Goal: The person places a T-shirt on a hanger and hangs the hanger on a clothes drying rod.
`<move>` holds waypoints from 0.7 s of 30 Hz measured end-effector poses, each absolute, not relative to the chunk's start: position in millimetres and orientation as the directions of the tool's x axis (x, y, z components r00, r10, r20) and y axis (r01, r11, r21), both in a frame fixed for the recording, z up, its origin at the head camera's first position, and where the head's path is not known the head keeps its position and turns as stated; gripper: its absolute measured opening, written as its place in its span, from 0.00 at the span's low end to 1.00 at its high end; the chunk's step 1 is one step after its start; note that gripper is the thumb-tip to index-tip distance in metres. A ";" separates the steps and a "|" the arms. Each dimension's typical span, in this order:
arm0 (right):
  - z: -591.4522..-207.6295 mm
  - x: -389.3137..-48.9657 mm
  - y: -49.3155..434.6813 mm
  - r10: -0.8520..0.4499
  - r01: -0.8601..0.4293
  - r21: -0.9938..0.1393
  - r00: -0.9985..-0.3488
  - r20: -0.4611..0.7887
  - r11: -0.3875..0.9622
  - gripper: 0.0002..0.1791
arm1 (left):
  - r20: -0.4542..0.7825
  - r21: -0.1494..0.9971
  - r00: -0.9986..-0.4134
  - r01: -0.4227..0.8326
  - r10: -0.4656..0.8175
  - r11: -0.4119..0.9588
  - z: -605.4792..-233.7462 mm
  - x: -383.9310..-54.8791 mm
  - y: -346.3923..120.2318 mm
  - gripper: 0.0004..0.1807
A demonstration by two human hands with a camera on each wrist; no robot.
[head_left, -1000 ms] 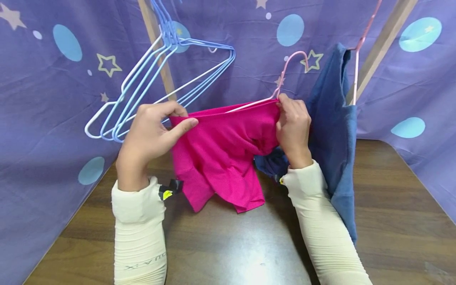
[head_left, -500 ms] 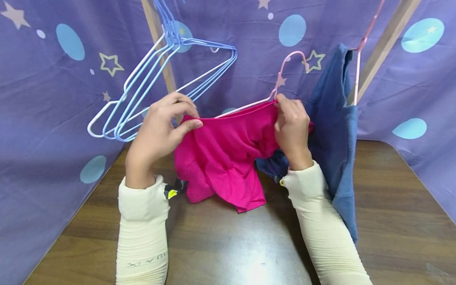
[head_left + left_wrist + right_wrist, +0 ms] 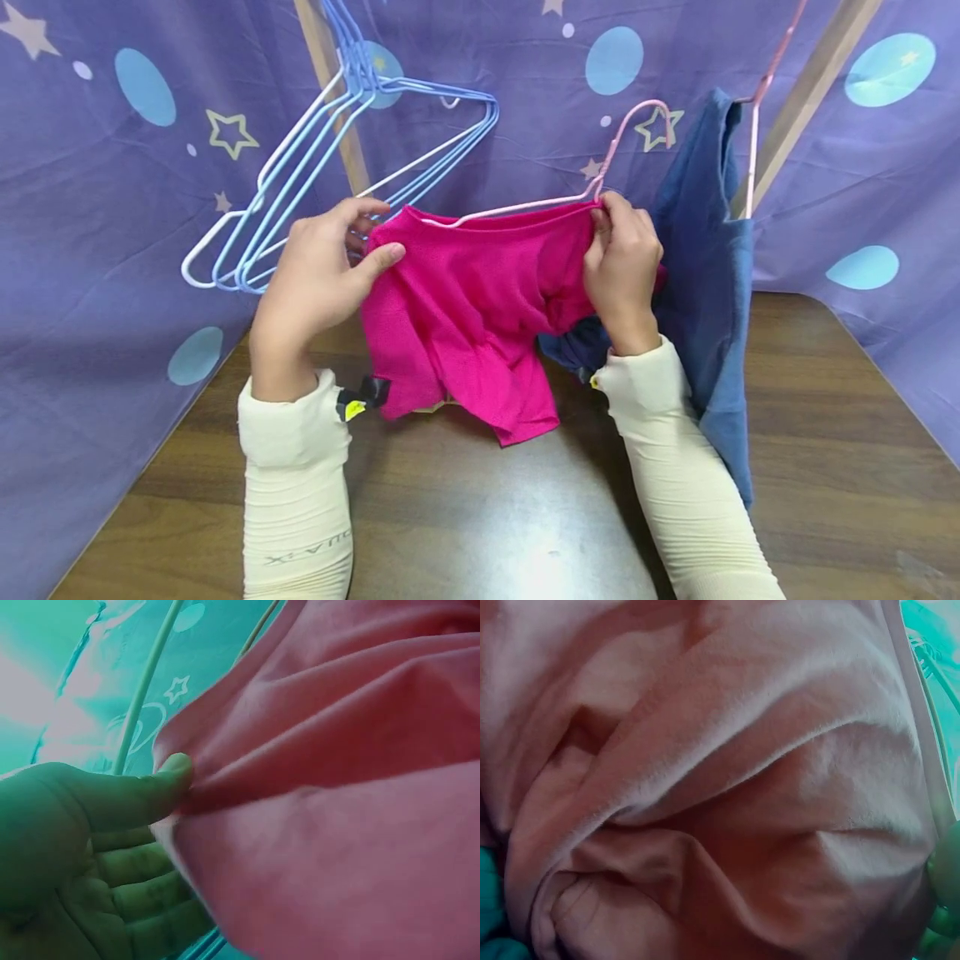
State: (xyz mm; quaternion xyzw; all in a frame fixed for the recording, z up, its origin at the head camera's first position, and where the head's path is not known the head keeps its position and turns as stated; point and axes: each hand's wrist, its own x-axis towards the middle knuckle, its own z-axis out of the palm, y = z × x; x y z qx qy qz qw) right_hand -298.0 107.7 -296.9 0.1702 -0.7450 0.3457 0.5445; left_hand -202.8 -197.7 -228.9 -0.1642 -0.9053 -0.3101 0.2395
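A bright pink garment (image 3: 480,283) hangs between my hands, its open top edge spread around a pink-and-white wire hanger (image 3: 517,206). Its exact kind is unclear. My left hand (image 3: 307,275) pinches the garment's left upper corner, thumb in front and fingers behind; the left wrist view shows the thumb (image 3: 169,776) on the cloth's edge. With curled fingers, my right hand (image 3: 622,258) grips the top edge just under the hanger's hook, so the hanger's right arm is hidden. Folded cloth (image 3: 727,787) fills most of the right wrist view.
Several blue and white hangers (image 3: 352,108) hang at the left by a wooden post (image 3: 318,50). A blue garment (image 3: 705,275) hangs on a pink hanger at the right, close to my right forearm. Dark blue cloth (image 3: 573,346) lies behind the pink garment on the wooden table (image 3: 480,517).
The left hand moved right, then back left, shifting its hold along the garment's edge. The top's left corner rose, and more of the hanger's left arm shows. The hook tilted right.
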 end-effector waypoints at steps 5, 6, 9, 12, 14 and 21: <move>-293.4 -296.1 109.2 0.200 -0.614 -0.384 -0.348 0.916 0.690 0.14 | 0.538 0.463 -0.830 0.436 0.146 0.772 -228.6 -198.7 -206.7 0.12; -293.0 -295.8 109.5 0.204 -0.613 -0.386 -0.347 0.915 0.690 0.14 | 0.547 0.465 -0.827 0.432 0.133 0.773 -228.0 -197.3 -207.5 0.10; -292.1 -296.0 111.6 0.194 -0.618 -0.372 -0.337 0.921 0.693 0.16 | 0.599 0.458 -0.797 0.417 0.074 0.785 -227.2 -194.6 -209.3 0.07; -291.3 -296.6 113.7 0.171 -0.631 -0.343 -0.318 0.932 0.695 0.16 | 0.678 0.450 -0.735 0.417 0.001 0.790 -225.5 -190.7 -208.2 0.04; -290.8 -296.6 114.2 0.152 -0.636 -0.324 -0.311 0.938 0.700 0.16 | 0.745 0.418 -0.667 0.440 -0.022 0.795 -224.4 -188.5 -206.9 0.04; -291.2 -294.8 111.3 0.108 -0.622 -0.302 -0.330 0.938 0.723 0.11 | 0.839 0.372 -0.541 0.492 -0.058 0.787 -220.8 -182.1 -200.7 0.03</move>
